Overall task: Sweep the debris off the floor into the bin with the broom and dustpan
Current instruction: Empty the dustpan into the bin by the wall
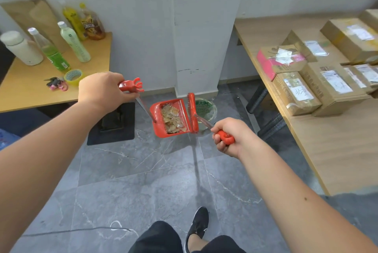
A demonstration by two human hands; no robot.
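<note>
On the floor point(143, 171) by the pillar, the dustpan point(155, 112) holds the debris point(172, 117), just beside the bin point(211, 108). The left hand point(102, 89) grips its handle. The right hand point(231, 136) grips the broom point(191, 107), whose head lies against the dustpan's right edge.

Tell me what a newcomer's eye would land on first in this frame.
The red dustpan, loaded with pale debris, stands out mid-frame against the grey floor, with the red broom right beside it. Just behind them sits the bin, at the foot of the white pillar. The left hand grips the dustpan's handle, the right hand the broom's.
</note>
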